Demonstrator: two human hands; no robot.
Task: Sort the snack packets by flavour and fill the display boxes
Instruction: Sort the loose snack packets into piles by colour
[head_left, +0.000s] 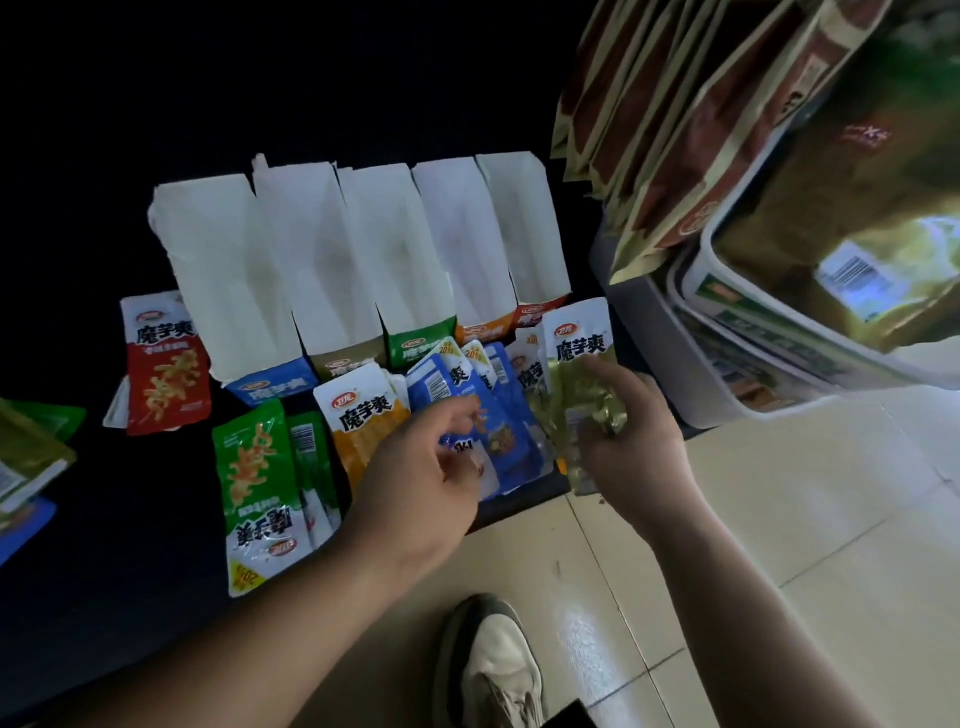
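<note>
The right hand (636, 447) grips gold packets (571, 384). The left hand (415, 467) curls its fingers over blue packets (514, 415); I cannot tell if it holds one. Five boxes (363, 249) stand behind.

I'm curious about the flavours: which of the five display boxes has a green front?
The middle box, standing between the gold-fronted box and the orange-fronted box.

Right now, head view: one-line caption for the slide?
Right hand grips olive packets, left hand among blue packets, in front of five open display boxes.
</note>
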